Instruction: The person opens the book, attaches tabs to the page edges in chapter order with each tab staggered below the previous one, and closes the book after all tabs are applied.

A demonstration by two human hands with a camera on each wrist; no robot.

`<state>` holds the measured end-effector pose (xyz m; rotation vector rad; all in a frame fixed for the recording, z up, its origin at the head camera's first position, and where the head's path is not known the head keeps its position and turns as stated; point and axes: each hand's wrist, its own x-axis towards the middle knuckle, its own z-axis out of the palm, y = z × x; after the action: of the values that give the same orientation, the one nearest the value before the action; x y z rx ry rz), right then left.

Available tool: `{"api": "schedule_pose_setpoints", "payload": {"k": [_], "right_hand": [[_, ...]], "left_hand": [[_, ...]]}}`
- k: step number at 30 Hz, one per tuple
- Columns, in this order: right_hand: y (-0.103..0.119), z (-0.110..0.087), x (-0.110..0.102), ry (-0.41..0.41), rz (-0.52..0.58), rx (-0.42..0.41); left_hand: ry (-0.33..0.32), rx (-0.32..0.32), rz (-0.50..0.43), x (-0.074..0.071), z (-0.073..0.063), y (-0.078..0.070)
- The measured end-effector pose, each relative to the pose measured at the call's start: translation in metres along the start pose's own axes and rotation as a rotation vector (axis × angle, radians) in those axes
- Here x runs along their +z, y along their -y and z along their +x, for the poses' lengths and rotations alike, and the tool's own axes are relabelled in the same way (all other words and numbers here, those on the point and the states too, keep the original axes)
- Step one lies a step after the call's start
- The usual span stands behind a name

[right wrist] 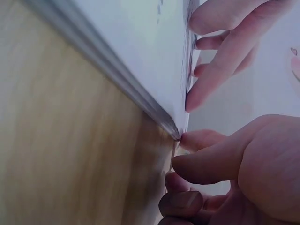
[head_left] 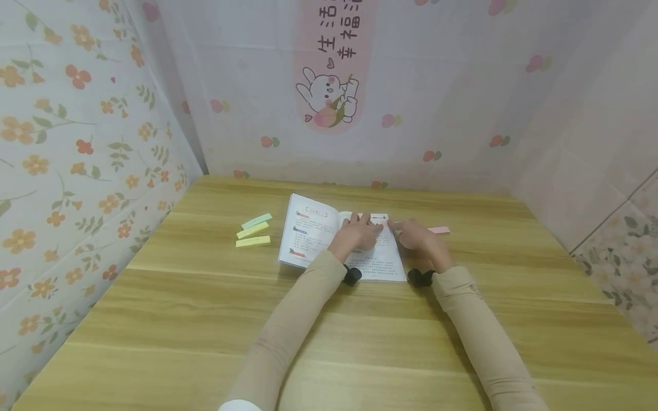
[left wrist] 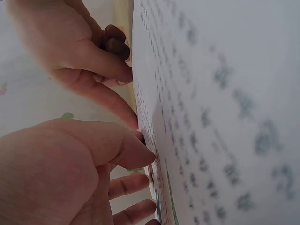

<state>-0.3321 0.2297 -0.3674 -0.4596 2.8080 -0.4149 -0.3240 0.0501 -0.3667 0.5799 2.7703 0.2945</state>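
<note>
We are looking at a book (head_left: 388, 260) that is lying open on the wooden tabletop (head_left: 360, 342), near its far edge and roughly midway between the left and right edges. Its white pages are carrying rows of dark printed characters. The left page (head_left: 302, 228) is rising at a tilt, its outer side standing clear of the tabletop, and is showing a framed title and small coloured emblems. The right page is lying flatter, partly hidden from us. In the right wrist view we are seeing leaves stacked along the book's edge.
</note>
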Motion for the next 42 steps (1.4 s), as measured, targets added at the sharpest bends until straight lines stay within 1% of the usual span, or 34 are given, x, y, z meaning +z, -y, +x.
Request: {"api": "schedule_pose_setpoints", "payload": {"k": [5,11,16,19,24,28,32,35,39,42], "right_hand": [[-0.001,0.002,0.000,0.005,-0.003,0.023],[0.000,0.003,0.001,-0.024,0.002,-0.011],[0.000,0.003,0.002,-0.027,-0.011,-0.018],[0.000,0.003,0.003,-0.033,0.001,-0.027],[-0.003,0.004,0.002,-0.056,0.026,-0.043],[-0.006,0.005,0.003,-0.076,0.009,-0.058],[-0.007,0.005,0.004,-0.094,0.017,-0.088],[-0.007,0.004,0.004,-0.101,0.027,-0.107],[-0.007,0.002,0.004,-0.107,0.046,-0.118],[-0.007,0.002,0.003,-0.126,0.050,-0.142]], "left_hand": [[-0.006,0.002,-0.010,-0.001,-0.001,0.001],[-0.008,0.002,-0.015,-0.003,-0.002,0.002],[0.010,0.005,-0.036,-0.002,-0.004,0.004],[0.012,-0.002,-0.046,-0.002,-0.006,0.004],[0.013,0.034,-0.002,-0.004,-0.007,0.004],[0.009,0.096,0.098,-0.003,-0.005,0.007],[-0.011,0.133,0.152,-0.001,-0.003,0.010],[-0.028,0.140,0.142,0.000,-0.002,0.010],[-0.041,0.134,0.108,-0.001,-0.004,0.010],[-0.044,0.128,0.098,-0.002,-0.005,0.010]]}}
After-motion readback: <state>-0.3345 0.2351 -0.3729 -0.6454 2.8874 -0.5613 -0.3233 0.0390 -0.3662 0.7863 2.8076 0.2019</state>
